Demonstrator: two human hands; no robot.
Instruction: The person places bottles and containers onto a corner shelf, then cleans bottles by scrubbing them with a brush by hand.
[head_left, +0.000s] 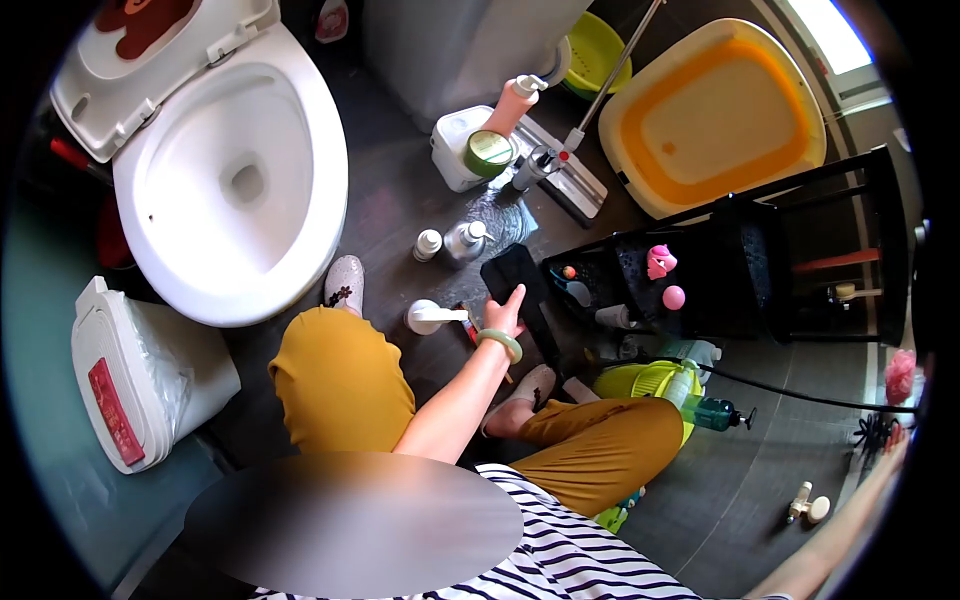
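Observation:
My left hand, below a pale green bangle, is closed on a flat black plastic piece held low over the dark floor. A white pump bottle stands just left of that hand. Beyond it are a silver pump bottle and a small white-capped bottle. At the far right edge, my right hand reaches to the wall beside a black spiky item. Its fingers look stretched out, though the dark border partly hides them.
A black rack lies tilted at right, holding pink toys. Left are a toilet and a lidded bin. Ahead stand a white tub with bottles, a squeegee and an orange-white basin. A yellow-green basket sits beside my right leg.

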